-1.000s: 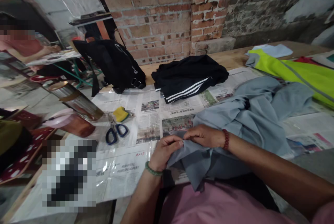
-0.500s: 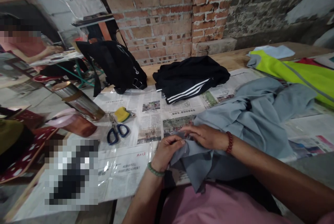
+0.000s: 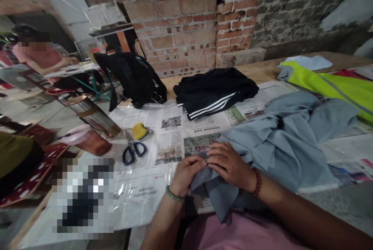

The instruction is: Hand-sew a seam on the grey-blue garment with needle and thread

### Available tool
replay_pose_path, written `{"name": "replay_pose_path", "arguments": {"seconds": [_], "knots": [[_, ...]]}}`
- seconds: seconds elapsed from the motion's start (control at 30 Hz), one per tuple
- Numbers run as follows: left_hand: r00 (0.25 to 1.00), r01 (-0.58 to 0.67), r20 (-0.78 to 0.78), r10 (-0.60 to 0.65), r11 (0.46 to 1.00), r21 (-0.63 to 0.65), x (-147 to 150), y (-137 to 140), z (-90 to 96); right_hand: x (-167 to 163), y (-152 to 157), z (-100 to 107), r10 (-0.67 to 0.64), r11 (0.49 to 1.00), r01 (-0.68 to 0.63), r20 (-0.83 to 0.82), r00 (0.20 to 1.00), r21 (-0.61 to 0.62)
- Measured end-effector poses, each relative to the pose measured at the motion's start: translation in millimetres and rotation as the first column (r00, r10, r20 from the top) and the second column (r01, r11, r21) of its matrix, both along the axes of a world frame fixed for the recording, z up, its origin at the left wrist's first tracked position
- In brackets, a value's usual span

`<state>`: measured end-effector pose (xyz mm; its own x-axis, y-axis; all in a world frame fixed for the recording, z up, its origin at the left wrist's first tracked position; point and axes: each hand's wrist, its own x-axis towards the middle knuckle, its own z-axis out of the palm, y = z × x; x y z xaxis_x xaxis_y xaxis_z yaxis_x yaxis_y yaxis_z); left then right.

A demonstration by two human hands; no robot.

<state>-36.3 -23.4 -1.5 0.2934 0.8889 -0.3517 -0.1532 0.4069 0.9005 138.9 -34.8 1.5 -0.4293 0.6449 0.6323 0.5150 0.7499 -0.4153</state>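
Observation:
A large grey cloth (image 3: 262, 141) lies bunched on the table and hangs down towards my lap. My left hand (image 3: 188, 174), with a green bead bracelet, pinches a fold of it between thumb and fingers. Right at that pinch are the thumb and forefinger of my right hand (image 3: 229, 166), which wears a red bead bracelet. Those fingertips are pressed together against the left thumb tip; whatever they hold is too small to make out. Blue-handled scissors (image 3: 134, 152) lie to the left, beside a yellow and green sponge-like piece (image 3: 139, 130).
Newspaper under clear plastic (image 3: 140, 195) covers the table. A black bag (image 3: 134, 81) and folded black clothing with white stripes (image 3: 215, 92) lie at the back. Left stand a steel flask (image 3: 94, 116) and a lidded cup (image 3: 90, 141). A yellow vest (image 3: 329, 84) lies right. Another person sits far left.
My right hand has come down and inward, its fingertips now meeting the left thumb at the cloth. The left hand keeps its pinch. The whole view has shifted slightly.

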Motion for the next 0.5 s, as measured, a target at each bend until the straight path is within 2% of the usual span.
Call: {"name": "replay_pose_path", "arguments": {"seconds": [0.1, 0.23, 0.37, 0.5], "knots": [[1.000, -0.018, -0.001, 0.018, 1.000, -0.001, -0.1, -0.3, 0.4, -5.2, 5.0, -9.3, 0.012, 0.998, -0.021, -0.135, 0.991, -0.065], [1.000, -0.014, 0.011, 0.014, 1.000, -0.016, -0.6, -0.1, 0.9, -9.1, 6.2, -19.4, -0.022, 0.963, -0.060, -0.301, 0.953, -0.262], [0.999, 0.051, 0.005, -0.051, 0.998, -0.027, -0.5, -0.7, 1.3, -9.9, 4.2, -26.2, -0.065, 0.898, -0.102, -0.358, 0.931, -0.428], [0.997, 0.072, -0.010, -0.073, 0.997, -0.020, 0.7, -1.1, 1.8, -9.3, 3.1, -27.3, -0.168, 0.799, -0.142, -0.444, 0.880, -0.584]]}}
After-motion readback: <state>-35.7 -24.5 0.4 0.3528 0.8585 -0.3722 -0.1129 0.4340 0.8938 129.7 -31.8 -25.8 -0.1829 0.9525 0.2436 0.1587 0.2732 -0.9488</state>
